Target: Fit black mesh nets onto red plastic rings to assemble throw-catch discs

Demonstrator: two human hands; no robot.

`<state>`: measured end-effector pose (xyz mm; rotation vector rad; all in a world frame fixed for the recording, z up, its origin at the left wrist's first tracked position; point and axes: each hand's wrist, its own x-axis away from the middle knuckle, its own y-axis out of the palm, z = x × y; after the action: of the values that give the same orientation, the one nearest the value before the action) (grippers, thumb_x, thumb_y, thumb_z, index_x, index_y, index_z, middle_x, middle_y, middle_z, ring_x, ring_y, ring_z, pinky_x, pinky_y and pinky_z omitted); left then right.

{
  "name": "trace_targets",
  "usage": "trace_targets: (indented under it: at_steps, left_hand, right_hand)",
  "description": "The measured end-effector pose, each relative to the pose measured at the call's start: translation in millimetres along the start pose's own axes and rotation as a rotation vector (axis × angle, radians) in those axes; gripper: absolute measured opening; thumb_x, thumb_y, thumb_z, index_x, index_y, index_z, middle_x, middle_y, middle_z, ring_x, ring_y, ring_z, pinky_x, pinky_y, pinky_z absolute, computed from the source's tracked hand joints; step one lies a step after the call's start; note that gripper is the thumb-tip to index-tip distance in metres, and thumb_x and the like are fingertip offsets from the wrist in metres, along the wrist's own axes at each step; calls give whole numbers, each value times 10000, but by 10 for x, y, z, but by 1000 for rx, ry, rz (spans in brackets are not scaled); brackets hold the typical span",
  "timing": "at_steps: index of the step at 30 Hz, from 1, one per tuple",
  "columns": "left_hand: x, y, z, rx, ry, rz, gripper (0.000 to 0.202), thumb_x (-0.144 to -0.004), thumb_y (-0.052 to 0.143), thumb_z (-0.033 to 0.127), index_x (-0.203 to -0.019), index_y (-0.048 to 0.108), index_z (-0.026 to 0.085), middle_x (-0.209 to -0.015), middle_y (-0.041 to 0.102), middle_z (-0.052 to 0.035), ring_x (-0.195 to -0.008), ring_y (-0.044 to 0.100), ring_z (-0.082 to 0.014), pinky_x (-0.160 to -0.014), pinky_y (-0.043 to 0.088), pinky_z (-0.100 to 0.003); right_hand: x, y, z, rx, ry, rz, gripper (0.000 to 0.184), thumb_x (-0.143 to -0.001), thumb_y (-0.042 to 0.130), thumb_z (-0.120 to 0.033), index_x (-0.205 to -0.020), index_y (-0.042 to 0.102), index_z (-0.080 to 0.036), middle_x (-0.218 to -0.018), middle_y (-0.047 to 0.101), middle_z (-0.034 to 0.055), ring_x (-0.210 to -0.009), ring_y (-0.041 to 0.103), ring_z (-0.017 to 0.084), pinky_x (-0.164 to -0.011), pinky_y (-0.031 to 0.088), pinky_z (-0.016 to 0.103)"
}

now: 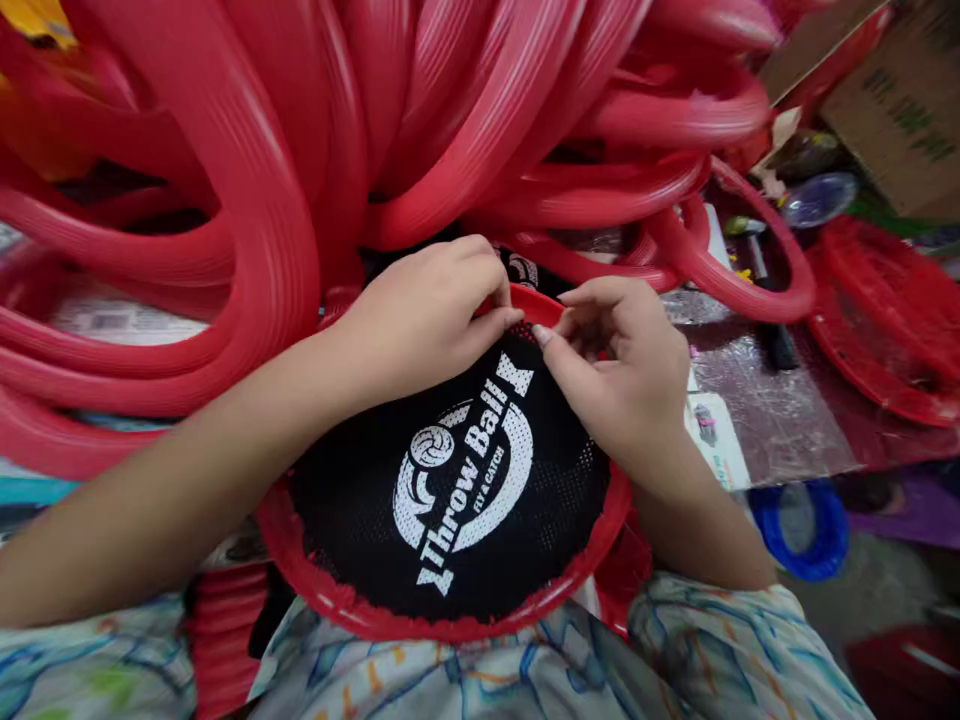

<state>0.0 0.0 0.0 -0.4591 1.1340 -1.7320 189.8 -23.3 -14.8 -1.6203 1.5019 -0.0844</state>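
A round red plastic hoop (352,600) with black mesh fabric (352,510) stretched over it lies on my lap; white print on the mesh reads "Throw Ball". My left hand (420,315) is closed on the hoop's far rim, thumb and fingers pinching the red edge. My right hand (615,375) is closed too, fingertips pinching the mesh and rim just right of the left hand. The two hands nearly touch at the top of the disc.
A big tangle of bare red hoops (375,130) rises behind and to the left. At right are stacked red discs (892,320), a shiny plastic sheet (757,410), a blue ring (802,520) and cardboard boxes (900,110).
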Motion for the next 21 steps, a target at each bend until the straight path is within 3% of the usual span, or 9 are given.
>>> trace_targets:
  at_steps: [9, 17, 21]
  left_hand:
    - [14, 53, 12, -68, 3, 69, 162, -868, 526, 252, -757, 576, 145, -914, 623, -71, -857, 603, -196, -759, 462, -326]
    - [28, 12, 8, -10, 8, 5, 176, -868, 486, 274, -792, 590, 154, -947, 614, -71, -892, 590, -199, -794, 461, -334]
    - [29, 15, 5, -1, 19, -9, 190, -867, 477, 293, -790, 592, 164, -937, 603, -68, -888, 583, -199, -797, 460, -337]
  right_hand:
    - [-19, -30, -72, 45, 93, -29, 218, -781, 680, -106, -928, 572, -225, -741, 604, -61, -593, 539, 72, -564, 444, 244]
    - [-80, -150, -85, -133, 251, -106, 229, -775, 703, -148, -966, 595, -213, -776, 645, -29, -688, 634, 122, -631, 506, 264]
    - [-139, -210, -59, -214, 357, -209, 282, -766, 680, -115, -1013, 582, -211, -768, 633, -24, -720, 659, 135, -645, 525, 257]
